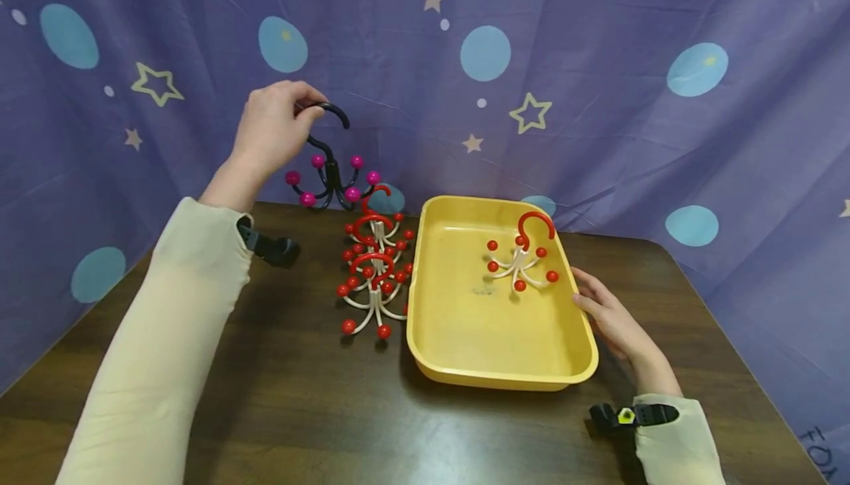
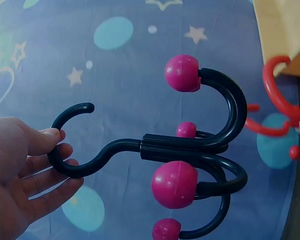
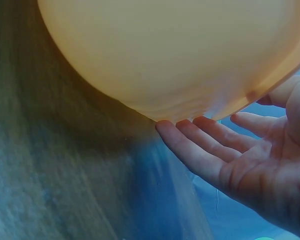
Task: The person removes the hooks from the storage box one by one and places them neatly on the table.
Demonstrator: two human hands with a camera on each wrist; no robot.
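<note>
The left hand (image 1: 275, 119) is pinching the hook of a black hanger (image 1: 333, 173) with pink balls, raising it against a purple curtain (image 1: 398, 49), up and to the left of three red hangers (image 1: 376, 300). It is hanging with its long axis nearly upright: hook on top, tip curling right and down, stem pointing downward, arms spreading at the bottom and bending up to their balls. The right hand (image 1: 614, 322) is gripping the right rim of a yellow tray (image 1: 465, 337), thumb over the edge, fingers nearly straight against the outside. The red hangers are standing hook-up in a row on the surface (image 1: 299, 396), just left of the tray; a fourth hanger (image 1: 521, 258) is standing inside, toward its right wall.
</note>
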